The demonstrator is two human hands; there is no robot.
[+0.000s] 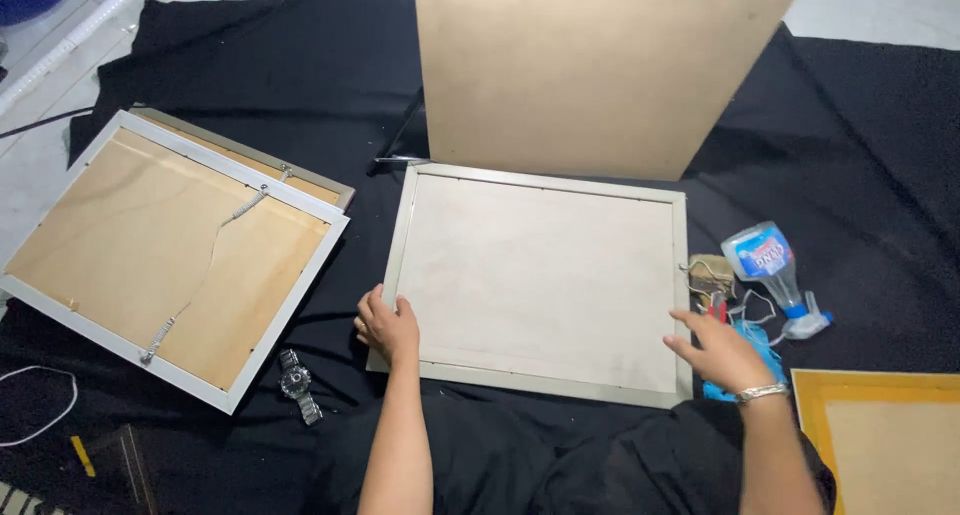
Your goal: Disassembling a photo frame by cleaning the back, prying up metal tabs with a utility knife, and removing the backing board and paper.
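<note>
Head view caught the left hand (388, 325) curled around the left rail of the pale picture frame (541, 280) lying face-down on the black cloth (860, 155), while the right hand (722, 353) lay spread, fingers flat, on its lower right corner.

One labelled item only: a clear plastic spray bottle (775, 270) lying on its side on the black cloth (860, 175), just right of the pale grey picture frame (545, 280). Its nozzle end points lower right, its base upper left. A blue label with a red patch and white print (764, 254) wraps round the bottle's body; the print is too small to make out. The bottle sits near the right hand (722, 353), above and to the right of it, not touching. No signs or screens in view.
</note>
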